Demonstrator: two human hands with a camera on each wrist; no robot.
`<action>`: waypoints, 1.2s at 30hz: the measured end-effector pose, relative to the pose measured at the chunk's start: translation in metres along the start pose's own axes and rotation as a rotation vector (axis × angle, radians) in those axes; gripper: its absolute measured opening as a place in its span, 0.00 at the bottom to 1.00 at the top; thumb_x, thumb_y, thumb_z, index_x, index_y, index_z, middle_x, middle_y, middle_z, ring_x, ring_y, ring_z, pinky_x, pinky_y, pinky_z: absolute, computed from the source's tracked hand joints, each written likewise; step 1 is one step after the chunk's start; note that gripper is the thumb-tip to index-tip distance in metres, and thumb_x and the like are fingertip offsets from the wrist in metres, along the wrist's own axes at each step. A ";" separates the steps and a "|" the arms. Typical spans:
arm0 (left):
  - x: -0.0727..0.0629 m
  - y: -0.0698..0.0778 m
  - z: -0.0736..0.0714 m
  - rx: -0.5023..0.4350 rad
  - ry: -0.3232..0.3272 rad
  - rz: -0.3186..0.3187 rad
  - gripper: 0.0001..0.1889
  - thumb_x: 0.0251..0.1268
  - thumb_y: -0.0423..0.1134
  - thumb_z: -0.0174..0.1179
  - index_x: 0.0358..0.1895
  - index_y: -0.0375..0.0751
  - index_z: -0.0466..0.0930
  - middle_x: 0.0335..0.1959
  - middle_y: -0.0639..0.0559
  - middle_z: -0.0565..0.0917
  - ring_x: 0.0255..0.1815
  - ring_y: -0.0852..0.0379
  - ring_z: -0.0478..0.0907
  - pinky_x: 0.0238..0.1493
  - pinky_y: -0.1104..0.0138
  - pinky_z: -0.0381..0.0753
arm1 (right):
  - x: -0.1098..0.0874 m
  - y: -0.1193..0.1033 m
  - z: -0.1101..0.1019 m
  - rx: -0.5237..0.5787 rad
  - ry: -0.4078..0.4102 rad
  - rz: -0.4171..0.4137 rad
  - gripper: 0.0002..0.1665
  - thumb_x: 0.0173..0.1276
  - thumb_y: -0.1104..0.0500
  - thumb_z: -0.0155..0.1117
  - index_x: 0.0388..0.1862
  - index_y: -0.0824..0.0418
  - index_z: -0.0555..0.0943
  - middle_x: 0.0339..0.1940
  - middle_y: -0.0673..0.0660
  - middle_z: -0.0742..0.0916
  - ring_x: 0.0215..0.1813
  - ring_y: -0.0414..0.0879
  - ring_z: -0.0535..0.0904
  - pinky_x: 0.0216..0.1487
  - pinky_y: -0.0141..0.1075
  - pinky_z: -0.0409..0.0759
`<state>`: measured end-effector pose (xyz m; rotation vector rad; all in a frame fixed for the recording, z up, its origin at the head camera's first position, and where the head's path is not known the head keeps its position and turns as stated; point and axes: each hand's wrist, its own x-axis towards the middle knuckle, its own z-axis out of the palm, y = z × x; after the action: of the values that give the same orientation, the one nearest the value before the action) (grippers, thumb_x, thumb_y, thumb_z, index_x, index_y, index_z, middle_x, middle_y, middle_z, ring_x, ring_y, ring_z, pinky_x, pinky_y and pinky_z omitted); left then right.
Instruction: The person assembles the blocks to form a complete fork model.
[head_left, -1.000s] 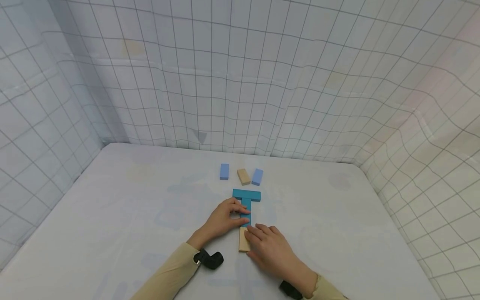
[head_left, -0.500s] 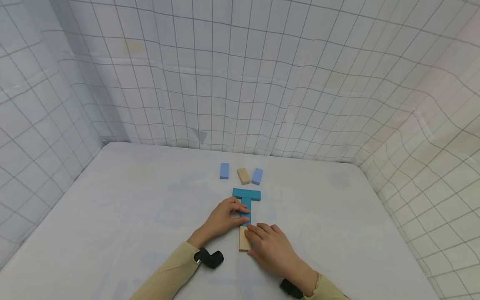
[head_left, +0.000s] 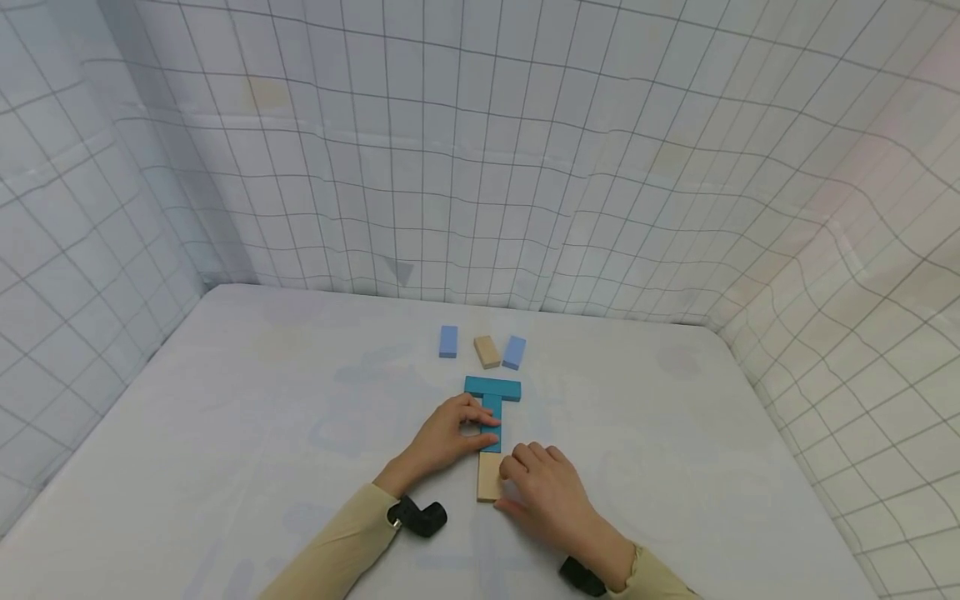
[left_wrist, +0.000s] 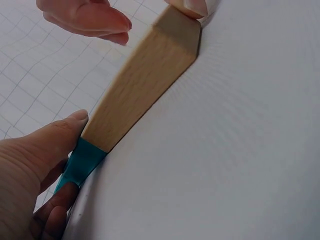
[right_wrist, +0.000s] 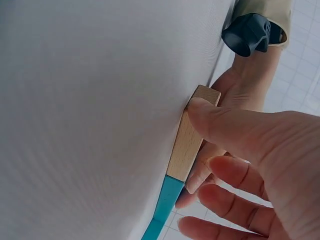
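My left hand (head_left: 444,437) pinches the upright teal block (head_left: 492,405) between thumb and fingers; it is the stem under a teal crosspiece (head_left: 504,390). A plain wooden block (head_left: 487,480) lies end to end with that stem on its near side. In the left wrist view the wooden block (left_wrist: 135,87) meets the teal one at a tight seam. Beside it is my right hand (head_left: 546,493), fingers raised off the top and loosely bent. Its thumb (right_wrist: 202,116) rests against the wooden block near its close end, as the right wrist view shows.
Farther back on the white-covered table (head_left: 300,400) lie two light blue blocks, one on the left (head_left: 448,342) and one on the right (head_left: 514,352), with a wooden block (head_left: 487,352) between them. White gridded cloth (head_left: 480,167) hangs behind and at both sides.
My right fingers have lifted off the wooden block's top and drawn back to the right, uncovering more of it. The left hand and the blocks keep their places.
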<state>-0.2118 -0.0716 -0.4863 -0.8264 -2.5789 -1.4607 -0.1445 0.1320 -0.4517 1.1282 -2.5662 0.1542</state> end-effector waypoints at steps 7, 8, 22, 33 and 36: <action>0.000 -0.002 0.002 0.049 0.000 0.021 0.10 0.58 0.44 0.68 0.42 0.47 0.87 0.44 0.57 0.77 0.49 0.55 0.73 0.51 0.60 0.73 | -0.001 0.000 -0.001 -0.012 -0.013 0.051 0.26 0.46 0.42 0.78 0.23 0.50 0.68 0.24 0.44 0.67 0.27 0.39 0.64 0.29 0.32 0.61; 0.000 -0.002 0.002 0.064 0.000 0.028 0.10 0.58 0.44 0.68 0.41 0.47 0.87 0.44 0.57 0.77 0.49 0.55 0.72 0.51 0.59 0.72 | -0.001 0.000 -0.002 -0.013 -0.022 0.056 0.26 0.46 0.42 0.78 0.22 0.50 0.68 0.23 0.43 0.67 0.27 0.39 0.64 0.28 0.32 0.61; -0.003 0.005 0.002 0.257 -0.030 0.215 0.11 0.61 0.40 0.65 0.44 0.40 0.87 0.42 0.55 0.79 0.49 0.58 0.72 0.53 0.65 0.73 | -0.001 0.001 -0.002 -0.029 -0.089 0.060 0.26 0.53 0.39 0.72 0.17 0.49 0.67 0.16 0.41 0.68 0.21 0.37 0.64 0.26 0.31 0.59; -0.012 0.010 0.000 0.251 -0.074 0.124 0.14 0.61 0.43 0.65 0.48 0.44 0.85 0.53 0.53 0.81 0.59 0.55 0.73 0.58 0.59 0.71 | -0.003 0.002 -0.001 -0.029 -0.061 0.054 0.26 0.51 0.39 0.73 0.15 0.48 0.66 0.13 0.40 0.67 0.18 0.35 0.63 0.23 0.29 0.56; -0.012 0.010 0.000 0.213 -0.086 0.102 0.17 0.60 0.47 0.65 0.50 0.44 0.85 0.55 0.54 0.80 0.61 0.55 0.71 0.59 0.59 0.70 | -0.004 0.002 -0.001 -0.021 -0.068 0.064 0.26 0.52 0.39 0.73 0.15 0.48 0.67 0.13 0.40 0.67 0.18 0.35 0.63 0.23 0.29 0.56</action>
<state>-0.1969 -0.0725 -0.4823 -0.9930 -2.6499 -1.1230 -0.1436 0.1365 -0.4514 1.0613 -2.6592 0.1058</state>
